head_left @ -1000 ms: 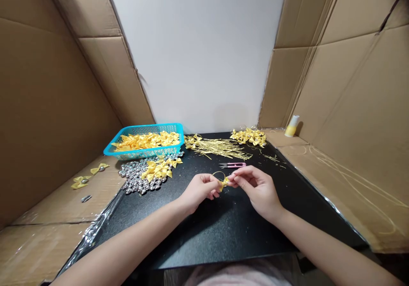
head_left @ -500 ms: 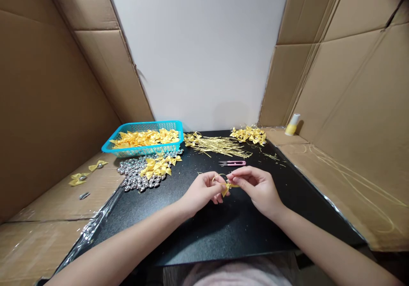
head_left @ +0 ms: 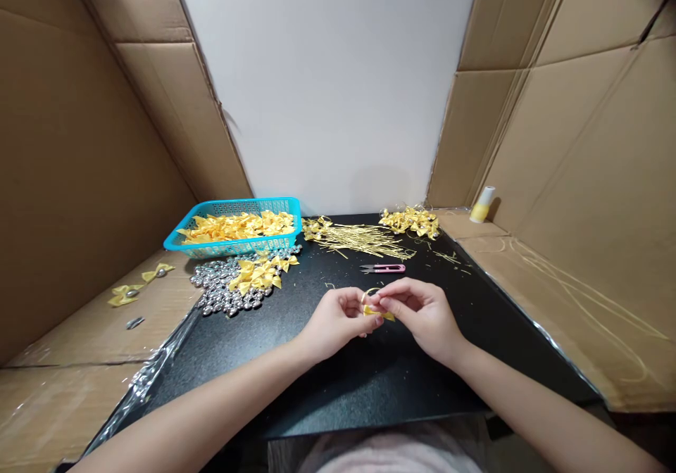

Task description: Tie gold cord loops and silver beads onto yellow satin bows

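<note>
A small yellow ribbon bow [head_left: 388, 315] is pinched between my two hands above the black table. My left hand [head_left: 343, 322] closes on the bow's left side, thumb and fingers pressed together. From the right, my right hand [head_left: 420, 314] grips its upper part with the fingertips, which partly hide it. A thin gold cord [head_left: 371, 291] loops up from the bow between the hands. Just beyond my fingers lies a pair of pink thread snips [head_left: 384, 269], blades pointing left.
A blue basket [head_left: 179, 242] of yellow bows stands at the back left, with silver beads [head_left: 214, 286] and loose bows [head_left: 258, 274] before it. Cut gold cords [head_left: 364, 239] and finished-looking bows [head_left: 410, 221] lie at the back. A thread spool [head_left: 482, 205] stands right; cardboard walls flank the table.
My left thumb has shifted right and now covers more of the bow, which has turned between my fingers. My right hand stays nearly in place. The whole view has moved slightly.
</note>
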The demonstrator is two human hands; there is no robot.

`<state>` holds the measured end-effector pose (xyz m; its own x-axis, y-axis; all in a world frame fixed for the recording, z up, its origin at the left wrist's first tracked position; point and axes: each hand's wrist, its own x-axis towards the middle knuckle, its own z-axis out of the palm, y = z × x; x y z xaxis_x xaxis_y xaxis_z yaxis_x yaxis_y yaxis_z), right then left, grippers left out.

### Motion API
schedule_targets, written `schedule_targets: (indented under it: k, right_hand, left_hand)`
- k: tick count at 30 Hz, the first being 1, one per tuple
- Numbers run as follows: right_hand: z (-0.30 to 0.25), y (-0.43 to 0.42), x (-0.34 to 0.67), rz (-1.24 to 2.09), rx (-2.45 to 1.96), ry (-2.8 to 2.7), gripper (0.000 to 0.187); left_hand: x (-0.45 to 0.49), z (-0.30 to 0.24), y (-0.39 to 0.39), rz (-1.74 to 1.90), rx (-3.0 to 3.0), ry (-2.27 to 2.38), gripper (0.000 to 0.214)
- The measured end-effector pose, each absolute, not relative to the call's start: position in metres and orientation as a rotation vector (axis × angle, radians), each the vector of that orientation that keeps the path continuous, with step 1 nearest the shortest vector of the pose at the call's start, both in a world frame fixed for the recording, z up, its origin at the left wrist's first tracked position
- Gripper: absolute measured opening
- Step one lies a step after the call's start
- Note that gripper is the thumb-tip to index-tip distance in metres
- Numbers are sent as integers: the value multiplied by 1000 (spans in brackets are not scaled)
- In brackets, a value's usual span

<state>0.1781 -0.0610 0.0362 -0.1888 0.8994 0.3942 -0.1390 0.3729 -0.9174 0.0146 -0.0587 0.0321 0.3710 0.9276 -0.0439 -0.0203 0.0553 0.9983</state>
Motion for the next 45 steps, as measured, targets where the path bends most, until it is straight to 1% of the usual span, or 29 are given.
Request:
schedule_targets:
  k: [8,15,18,34,45]
  right_hand:
    - [43,-61,181,1039,-739,-1395,12]
    - [41,-62,184,1019,-688,-1393,6]
    - [41,-62,185,1021,-686,-1387,6]
    - [39,-62,186,1017,-657,-1408,4]
    - [42,-65,188,1036,-602,-1468,4]
  left_hand:
    - [14,26,-59,940,1420,968,26]
    - [14,27,-58,948,1369,972,24]
    - [14,29,-58,956,1364,971,23]
    - [14,36,-58,995,1299,955,31]
    - [13,37,-57,1023,1208,951,28]
